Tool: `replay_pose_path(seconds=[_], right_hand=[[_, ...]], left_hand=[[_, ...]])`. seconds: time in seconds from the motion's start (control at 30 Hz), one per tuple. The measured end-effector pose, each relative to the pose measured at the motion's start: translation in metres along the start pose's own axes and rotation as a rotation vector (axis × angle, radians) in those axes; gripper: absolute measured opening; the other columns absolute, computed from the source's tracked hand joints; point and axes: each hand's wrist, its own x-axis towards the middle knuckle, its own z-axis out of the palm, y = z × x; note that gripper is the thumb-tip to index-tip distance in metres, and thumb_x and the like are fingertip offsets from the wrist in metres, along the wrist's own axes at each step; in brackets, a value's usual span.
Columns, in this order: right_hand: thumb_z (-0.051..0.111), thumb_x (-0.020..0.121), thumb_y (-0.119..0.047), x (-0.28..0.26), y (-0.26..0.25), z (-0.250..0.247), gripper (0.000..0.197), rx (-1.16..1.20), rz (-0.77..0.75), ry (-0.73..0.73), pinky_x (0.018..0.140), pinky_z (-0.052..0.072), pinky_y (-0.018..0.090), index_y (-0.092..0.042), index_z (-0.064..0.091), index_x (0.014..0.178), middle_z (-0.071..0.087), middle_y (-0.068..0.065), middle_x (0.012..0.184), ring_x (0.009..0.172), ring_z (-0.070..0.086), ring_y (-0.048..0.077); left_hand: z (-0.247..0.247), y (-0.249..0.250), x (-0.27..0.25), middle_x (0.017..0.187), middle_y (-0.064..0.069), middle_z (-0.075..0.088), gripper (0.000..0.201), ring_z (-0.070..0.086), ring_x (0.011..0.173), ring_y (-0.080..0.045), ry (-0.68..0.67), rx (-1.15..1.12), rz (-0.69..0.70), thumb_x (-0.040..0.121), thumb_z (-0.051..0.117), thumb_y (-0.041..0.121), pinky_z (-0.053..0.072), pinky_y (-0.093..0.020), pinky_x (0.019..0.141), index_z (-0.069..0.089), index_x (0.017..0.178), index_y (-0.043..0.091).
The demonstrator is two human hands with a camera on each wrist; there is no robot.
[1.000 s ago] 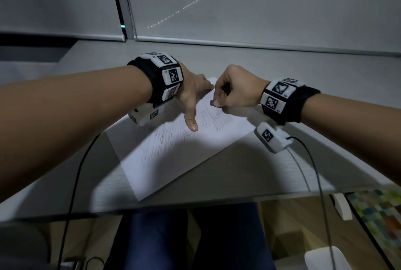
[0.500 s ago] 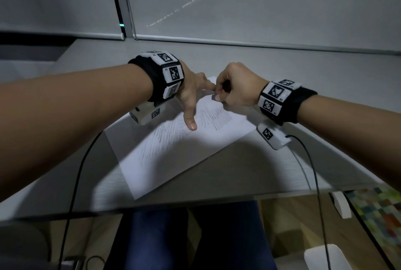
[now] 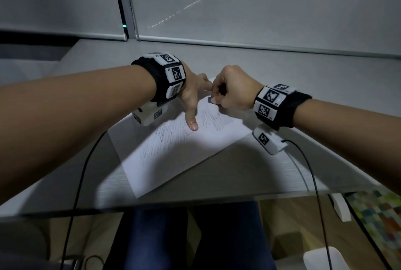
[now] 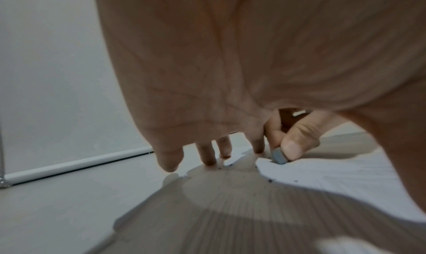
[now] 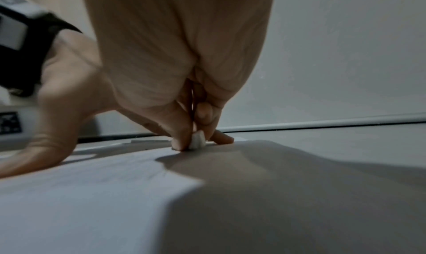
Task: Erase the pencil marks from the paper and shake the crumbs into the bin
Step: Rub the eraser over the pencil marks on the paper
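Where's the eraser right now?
The eraser is pinched in the right hand, pressed on the paper near its far corner, beside the left hand's fingertips.

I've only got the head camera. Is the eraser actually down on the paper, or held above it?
Observer: It's down. In the left wrist view the eraser has its end on the paper, pinched by the right hand between thumb and finger.
Operator: Any crumbs yet? I can't see any from here.
Observer: Yes, dark crumbs lie on the paper just in front of the eraser.
Operator: And the left hand's fingers, beyond the thumb?
Observer: The left hand has straight fingers, with the fingertips down near the paper's far edge. I cannot tell whether they are on the paper or the desk.
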Motion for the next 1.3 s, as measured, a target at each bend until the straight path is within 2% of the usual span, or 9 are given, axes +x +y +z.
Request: replay_pose_path(seconds=[0.1,0.27,0.43,0.53,0.63,0.9,1.0,1.13,1.3], right_hand=[[0.084,0.085,-0.014,-0.011,-0.005,0.001,0.007,0.027,-0.029,-0.063,0.06,0.054,0.023,-0.013,0.081,0.079,0.074,-0.004,0.071,0.062,0.068,0.007],[0.087,0.084,-0.018,-0.014,-0.014,-0.003,0.009,0.01,-0.094,-0.13,0.057,0.047,0.011,-0.012,0.084,0.078,0.072,-0.007,0.066,0.056,0.063,0.001],[0.077,0.084,-0.007,-0.005,-0.019,0.001,0.014,-0.054,-0.034,-0.016,0.063,0.065,0.039,-0.008,0.074,0.071,0.072,0.003,0.067,0.061,0.072,0.019],[0.078,0.085,-0.008,-0.018,-0.021,0.002,0.01,-0.015,-0.08,-0.075,0.065,0.064,0.032,-0.009,0.078,0.075,0.071,-0.01,0.062,0.06,0.07,0.008],[0.085,0.085,-0.013,-0.026,-0.024,-0.004,0.006,0.026,-0.111,-0.163,0.063,0.058,0.02,-0.011,0.083,0.079,0.072,-0.013,0.062,0.061,0.069,0.003],[0.081,0.085,-0.012,-0.007,-0.017,0.001,0.012,-0.012,-0.003,-0.02,0.069,0.067,0.038,-0.01,0.077,0.074,0.075,-0.002,0.069,0.065,0.074,0.014],[0.082,0.085,-0.011,-0.023,-0.025,-0.001,0.007,0.012,-0.074,-0.122,0.066,0.062,0.024,-0.01,0.081,0.078,0.078,-0.002,0.073,0.065,0.072,0.007],[0.086,0.085,-0.018,-0.025,-0.023,-0.004,0.01,0.01,-0.106,-0.168,0.058,0.051,0.012,-0.011,0.083,0.078,0.076,-0.003,0.067,0.056,0.066,0.003],[0.083,0.084,-0.015,-0.011,-0.012,-0.003,0.009,-0.007,-0.008,-0.066,0.061,0.054,0.027,-0.011,0.08,0.077,0.074,-0.003,0.068,0.059,0.068,0.007]], left_hand=[[-0.001,0.0,-0.003,0.166,0.007,0.015,0.134,0.026,0.155,-0.032,0.001,-0.005,0.015,0.053,0.096,0.06,0.038,-0.057,0.113,0.02,0.162,0.047],[-0.001,0.001,-0.003,0.163,0.008,0.017,0.148,0.029,0.153,-0.033,-0.017,-0.01,0.029,0.027,0.087,0.071,0.04,-0.06,0.115,0.026,0.16,0.047],[0.0,-0.001,0.001,0.161,0.008,0.02,0.144,0.033,0.151,-0.033,-0.003,-0.023,-0.014,0.044,0.097,0.067,0.041,-0.055,0.116,0.024,0.164,0.037],[0.001,-0.002,0.005,0.157,0.007,0.022,0.143,0.032,0.151,-0.034,-0.011,-0.019,0.02,0.03,0.094,0.077,0.041,-0.06,0.115,0.035,0.156,0.046],[0.001,-0.002,0.003,0.16,0.006,0.02,0.129,0.031,0.151,-0.034,-0.005,-0.024,0.021,0.042,0.097,0.069,0.04,-0.06,0.115,0.036,0.154,0.051],[0.001,-0.002,0.006,0.16,0.003,0.021,0.141,0.03,0.152,-0.034,0.01,-0.004,0.009,0.044,0.095,0.07,0.039,-0.059,0.116,0.025,0.162,0.042],[0.0,-0.002,0.003,0.158,0.005,0.021,0.136,0.031,0.151,-0.035,-0.008,0.007,0.033,0.032,0.093,0.077,0.041,-0.06,0.114,0.038,0.154,0.049],[0.001,-0.003,0.003,0.162,0.004,0.02,0.121,0.032,0.151,-0.032,0.022,-0.007,0.035,0.055,0.097,0.059,0.04,-0.053,0.111,0.035,0.157,0.046],[0.001,0.0,0.003,0.163,-0.001,0.02,0.135,0.027,0.153,-0.034,0.015,0.007,0.037,0.051,0.096,0.062,0.038,-0.054,0.113,0.022,0.163,0.044]])
